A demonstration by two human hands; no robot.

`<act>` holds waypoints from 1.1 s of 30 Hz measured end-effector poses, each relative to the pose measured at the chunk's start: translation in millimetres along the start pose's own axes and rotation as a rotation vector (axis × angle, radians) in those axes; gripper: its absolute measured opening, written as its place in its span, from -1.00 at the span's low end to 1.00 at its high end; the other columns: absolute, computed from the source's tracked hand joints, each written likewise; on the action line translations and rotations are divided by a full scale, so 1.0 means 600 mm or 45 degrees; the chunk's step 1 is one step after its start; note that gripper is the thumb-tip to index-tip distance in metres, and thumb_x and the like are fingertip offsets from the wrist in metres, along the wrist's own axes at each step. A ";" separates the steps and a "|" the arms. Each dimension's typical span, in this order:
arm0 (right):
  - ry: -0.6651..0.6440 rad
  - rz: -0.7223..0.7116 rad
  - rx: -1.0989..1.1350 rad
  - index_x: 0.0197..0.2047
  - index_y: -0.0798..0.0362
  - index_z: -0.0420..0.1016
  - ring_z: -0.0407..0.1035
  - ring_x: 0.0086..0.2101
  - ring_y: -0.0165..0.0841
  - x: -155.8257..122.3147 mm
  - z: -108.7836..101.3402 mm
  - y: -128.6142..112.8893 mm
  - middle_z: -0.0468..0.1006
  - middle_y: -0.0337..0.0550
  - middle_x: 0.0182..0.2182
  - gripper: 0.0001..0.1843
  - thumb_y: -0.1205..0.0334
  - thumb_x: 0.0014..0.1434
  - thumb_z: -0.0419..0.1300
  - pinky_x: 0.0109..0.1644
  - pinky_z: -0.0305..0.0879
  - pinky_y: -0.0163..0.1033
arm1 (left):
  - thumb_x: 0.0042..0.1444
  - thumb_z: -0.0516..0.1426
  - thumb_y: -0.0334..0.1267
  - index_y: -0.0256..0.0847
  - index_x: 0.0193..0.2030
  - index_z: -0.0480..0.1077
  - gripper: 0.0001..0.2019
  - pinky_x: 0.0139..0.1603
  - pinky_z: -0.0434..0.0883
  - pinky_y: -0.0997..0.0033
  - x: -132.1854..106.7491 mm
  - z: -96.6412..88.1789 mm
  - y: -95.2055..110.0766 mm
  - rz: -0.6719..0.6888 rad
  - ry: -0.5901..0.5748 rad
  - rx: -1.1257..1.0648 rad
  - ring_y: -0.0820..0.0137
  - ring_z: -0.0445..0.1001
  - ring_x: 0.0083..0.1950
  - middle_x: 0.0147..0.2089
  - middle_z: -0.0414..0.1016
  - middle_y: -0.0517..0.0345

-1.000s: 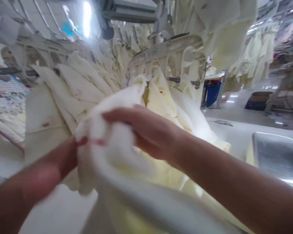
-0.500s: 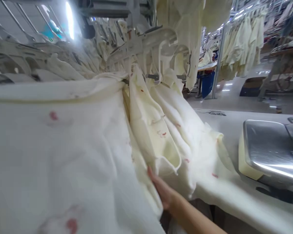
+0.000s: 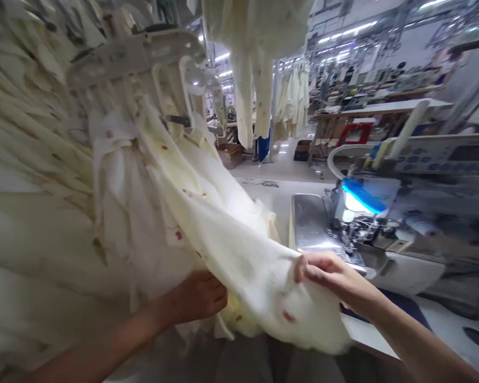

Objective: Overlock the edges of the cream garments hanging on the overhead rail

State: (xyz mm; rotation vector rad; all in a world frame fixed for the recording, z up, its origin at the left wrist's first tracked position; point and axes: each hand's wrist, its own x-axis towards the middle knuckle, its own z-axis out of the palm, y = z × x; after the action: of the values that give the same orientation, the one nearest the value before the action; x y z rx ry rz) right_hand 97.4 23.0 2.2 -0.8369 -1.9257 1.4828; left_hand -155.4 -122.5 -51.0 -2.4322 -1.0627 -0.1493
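A cream fabric piece point(image 3: 247, 244) with small red prints slopes down from a grey clip hanger point(image 3: 135, 58). My right hand point(image 3: 323, 271) pinches its upper edge, fingers closed on the cloth beside the sewing machine. Lower and to the left, my left hand point(image 3: 203, 295) has its fingers curled at the underside of the same piece; part of the grip is hidden by the fabric. More cream pieces point(image 3: 123, 213) hang from the hanger behind my left hand. The piece's lower end is smeared by motion over my lap.
A sewing machine point(image 3: 355, 229) with a lit blue-edged lamp and a shiny metal cover point(image 3: 309, 223) stands on the table at right. Rows of cream garments point(image 3: 35, 133) hang close on the left. A cardboard box point(image 3: 229, 154) is on the floor beyond the table.
The view has swung right, bringing the sewing machine into sight. Both hands now show on the fabric, where one hand reached among the pieces before. The piece is drawn out toward the right.
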 end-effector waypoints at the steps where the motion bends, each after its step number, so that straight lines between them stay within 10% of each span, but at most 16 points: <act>1: -0.013 -0.056 -0.071 -0.51 0.07 0.56 0.31 -0.60 -0.35 0.002 -0.008 0.003 0.45 -0.15 -0.60 -0.51 -0.23 0.05 0.19 -0.59 0.19 -0.35 | 0.14 0.08 -0.47 -0.24 -0.42 0.33 -0.86 -0.38 0.31 0.41 0.012 -0.001 0.002 0.050 0.018 -0.064 0.46 0.35 -0.43 -0.50 0.38 0.21; 6: 0.388 -0.230 -0.275 -0.03 -0.01 0.48 0.35 -0.41 -0.32 0.005 -0.018 0.025 0.53 -0.13 -0.30 -0.65 0.01 0.20 0.11 -0.44 0.24 -0.32 | 0.13 0.06 -0.45 -0.25 -0.31 0.41 -0.89 -0.46 0.29 0.38 0.088 -0.076 0.023 0.100 0.351 -0.264 0.47 0.28 -0.48 -0.48 0.35 0.21; 10: 0.574 -0.177 -0.070 -0.15 0.01 0.49 0.37 -0.37 -0.32 0.001 -0.008 0.027 0.48 -0.12 -0.28 -0.71 0.06 0.09 0.26 -0.38 0.30 -0.30 | 0.23 -0.06 -0.40 -0.18 -0.27 0.38 -0.80 -0.13 0.35 0.26 0.178 -0.111 -0.017 -0.310 0.500 -0.074 0.33 0.39 -0.16 -0.18 0.46 0.06; 19: 1.045 -0.001 0.009 -0.04 0.04 0.29 0.30 -0.56 -0.46 -0.030 -0.075 0.074 0.30 -0.23 -0.31 -0.56 0.10 0.02 0.22 -0.56 0.19 -0.37 | 0.21 -0.02 -0.36 -0.16 -0.33 0.29 -0.88 -0.41 0.22 0.31 0.358 0.041 0.000 -0.373 -0.044 -0.271 0.29 0.32 -0.35 -0.34 0.35 0.15; 26: 1.254 -0.130 -0.464 -0.10 0.05 0.34 0.31 -0.44 -0.39 -0.026 -0.081 0.090 0.39 -0.12 -0.24 -0.75 0.24 0.11 0.08 -0.30 0.32 -0.22 | 0.20 0.05 -0.33 -0.22 -0.39 0.34 -0.85 -0.18 0.26 0.29 0.372 0.032 -0.010 -0.483 0.109 -0.269 0.27 0.32 -0.17 -0.15 0.40 0.06; 30: 0.972 -0.350 -0.193 0.12 -0.06 0.28 0.27 0.02 -0.11 -0.097 -0.050 0.083 0.31 -0.01 0.07 -0.47 0.01 0.10 0.22 0.05 0.27 -0.07 | 0.20 -0.01 -0.43 -0.19 -0.44 0.30 -0.80 -0.42 0.12 0.42 0.342 0.002 0.040 -0.474 0.244 -0.356 0.41 0.27 -0.43 -0.46 0.33 0.19; 33: 0.525 0.016 0.306 0.17 -0.12 0.17 0.38 -0.15 -0.16 -0.133 -0.022 0.080 0.44 -0.10 -0.08 -0.33 -0.05 0.04 0.30 -0.17 0.36 -0.18 | 0.24 -0.02 -0.37 -0.18 -0.36 0.32 -0.83 -0.50 0.07 0.44 0.337 -0.009 0.062 -0.535 0.284 -0.468 0.47 0.29 -0.54 -0.57 0.30 0.26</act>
State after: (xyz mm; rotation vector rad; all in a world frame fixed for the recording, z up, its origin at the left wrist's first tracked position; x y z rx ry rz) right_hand 165.4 -20.0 -46.2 -0.9564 -1.4145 1.3850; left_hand 11.7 -12.6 -3.6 -2.3826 -1.5328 -0.7974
